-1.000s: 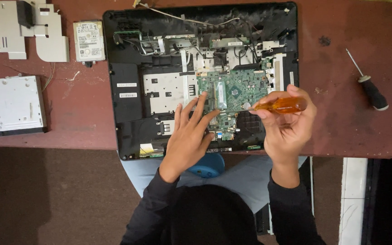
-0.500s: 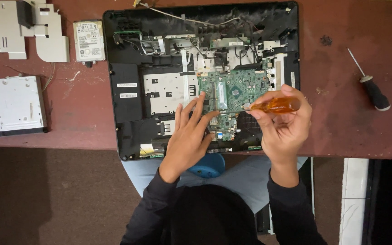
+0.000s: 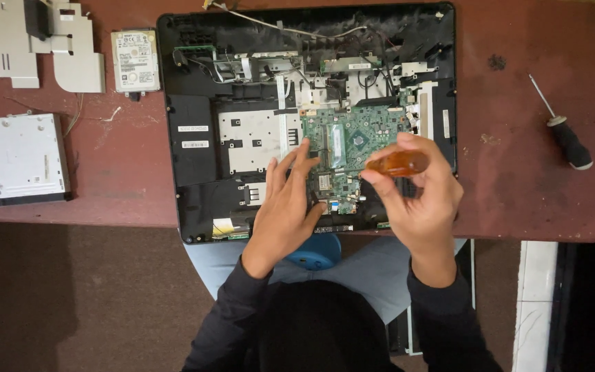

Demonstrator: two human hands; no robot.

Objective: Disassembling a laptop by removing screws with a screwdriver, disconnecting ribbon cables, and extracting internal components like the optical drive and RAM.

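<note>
One reddish, seemingly scuffed table (image 3: 518, 193)

Reddish-brown table (image 3: 531, 207), scuffed, stained — spans upper frame. Below: dark brown floor (image 3: 70, 296). Right side: white tiled strip (image 3: 535, 303) — then dark gap. Even, soft light, faint shadows.

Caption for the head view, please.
Left hand rests on an opened laptop while the right hand grips an amber-handled screwdriver.

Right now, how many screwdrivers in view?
2: an amber-handled screwdriver held in the right hand over the opened laptop, and a black-handled screwdriver on the table's right side.
</note>
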